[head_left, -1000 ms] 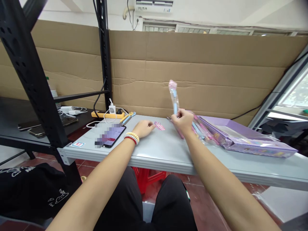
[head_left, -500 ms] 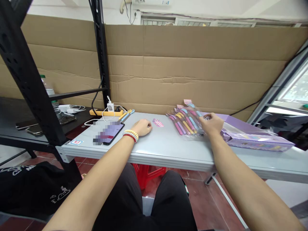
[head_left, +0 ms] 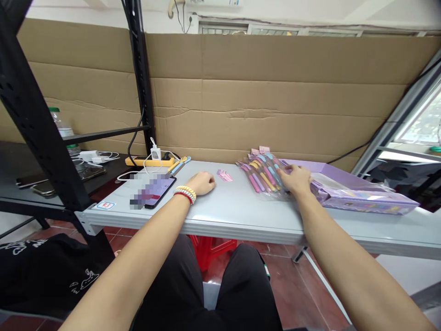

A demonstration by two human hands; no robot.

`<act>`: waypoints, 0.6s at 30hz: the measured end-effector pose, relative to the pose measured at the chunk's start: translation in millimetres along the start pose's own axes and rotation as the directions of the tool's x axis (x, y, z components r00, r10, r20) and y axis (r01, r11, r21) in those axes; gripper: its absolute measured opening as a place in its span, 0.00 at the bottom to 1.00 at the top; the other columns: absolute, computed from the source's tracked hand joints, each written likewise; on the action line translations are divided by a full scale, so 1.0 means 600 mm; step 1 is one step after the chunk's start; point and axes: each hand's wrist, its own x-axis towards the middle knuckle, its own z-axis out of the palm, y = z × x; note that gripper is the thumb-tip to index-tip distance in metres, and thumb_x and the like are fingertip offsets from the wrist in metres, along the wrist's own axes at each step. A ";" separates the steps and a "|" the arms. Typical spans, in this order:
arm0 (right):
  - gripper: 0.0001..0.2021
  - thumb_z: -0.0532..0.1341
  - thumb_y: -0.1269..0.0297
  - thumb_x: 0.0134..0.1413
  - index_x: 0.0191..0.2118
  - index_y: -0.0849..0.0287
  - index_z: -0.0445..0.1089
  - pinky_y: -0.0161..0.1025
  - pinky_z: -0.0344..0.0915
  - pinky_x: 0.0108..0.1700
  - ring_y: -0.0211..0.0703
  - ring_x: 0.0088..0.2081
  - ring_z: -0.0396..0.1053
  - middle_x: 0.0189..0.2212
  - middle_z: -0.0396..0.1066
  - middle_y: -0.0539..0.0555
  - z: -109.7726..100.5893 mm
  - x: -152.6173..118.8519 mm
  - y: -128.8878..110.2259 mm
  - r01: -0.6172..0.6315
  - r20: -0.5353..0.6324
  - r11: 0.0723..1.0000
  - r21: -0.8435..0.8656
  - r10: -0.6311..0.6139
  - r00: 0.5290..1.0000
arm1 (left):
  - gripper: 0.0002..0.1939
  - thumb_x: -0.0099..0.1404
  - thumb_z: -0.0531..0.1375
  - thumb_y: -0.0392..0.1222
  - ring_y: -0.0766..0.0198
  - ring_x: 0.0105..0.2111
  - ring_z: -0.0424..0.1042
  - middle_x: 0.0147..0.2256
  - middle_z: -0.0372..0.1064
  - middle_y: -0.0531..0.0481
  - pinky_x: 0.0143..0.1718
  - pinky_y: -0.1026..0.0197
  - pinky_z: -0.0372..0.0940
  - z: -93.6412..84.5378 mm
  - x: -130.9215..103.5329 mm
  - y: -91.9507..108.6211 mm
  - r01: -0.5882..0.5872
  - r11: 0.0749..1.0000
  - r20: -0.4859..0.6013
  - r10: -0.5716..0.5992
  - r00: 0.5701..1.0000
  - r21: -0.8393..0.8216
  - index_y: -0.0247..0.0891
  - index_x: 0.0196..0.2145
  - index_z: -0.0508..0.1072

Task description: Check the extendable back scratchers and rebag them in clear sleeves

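My right hand [head_left: 295, 179] is at the right edge of a fanned row of clear plastic packets [head_left: 262, 177], fingers closed on the nearest one. Inside the packets are slim long-handled pieces in pink, purple, yellow and blue, with pink card tops; their exact kind I cannot make out. On the tabletop rests my left hand [head_left: 203, 183], its fingers curled in and nothing visible in them. Just beyond it lie small pink printed cards [head_left: 224, 175]. An open purple box [head_left: 368, 200] with clear plastic inside stands right of my right hand.
Left of my left hand lies a phone [head_left: 160, 193]. Behind it are loose yellow and blue long-handled pieces [head_left: 179, 166] and a yellow power strip [head_left: 148, 162] with white cables. A black shelf post [head_left: 139, 69] rises at the left; a cardboard wall [head_left: 258, 96] closes the back.
My right hand has moved slightly left and lower over the packets; the packet at its fingers now lies closer in line with the others. My left hand stays in place.
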 end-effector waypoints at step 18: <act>0.05 0.55 0.64 0.42 0.21 0.58 0.63 0.46 0.58 0.41 0.51 0.37 0.63 0.28 0.68 0.58 0.011 -0.006 -0.018 0.251 -0.363 0.959 0.129 -0.190 0.912 | 0.14 0.62 0.54 0.44 0.59 0.41 0.73 0.41 0.76 0.46 0.44 0.63 0.65 0.000 0.000 0.002 0.008 0.998 0.005 -0.008 1.000 0.066 0.38 0.37 0.78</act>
